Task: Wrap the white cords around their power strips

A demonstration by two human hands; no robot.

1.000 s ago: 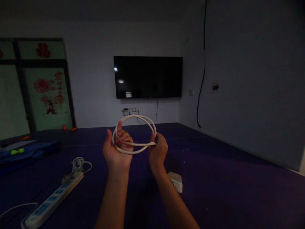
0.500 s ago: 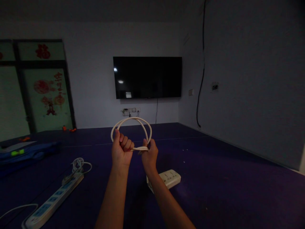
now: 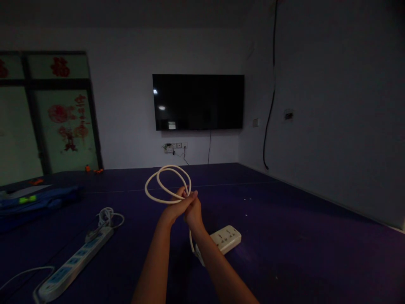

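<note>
A white power cord [image 3: 151, 178] is looped into coils that stick up and left from my hands. My left hand [image 3: 177, 207] reaches across to the right hand, its fingers closed around the base of the loops. Pressed up against it, my right hand [image 3: 193, 209] is closed on the same cord; some of its fingers are hidden behind the left hand. From below the hands the cord runs down to a white power strip [image 3: 229, 237], which lies on the purple surface partly behind my right forearm.
A longer power strip [image 3: 77, 262] with blue sockets and a bundled white cord [image 3: 106, 216] lies at left. Dark blue cloth [image 3: 53, 198] is farther left. A television [image 3: 199, 102] hangs on the far wall; a black cable [image 3: 268, 122] dangles at right.
My left hand has moved right and turned to meet my right hand. The cord's loops have tipped lower and to the left, gathered where the hands meet.
</note>
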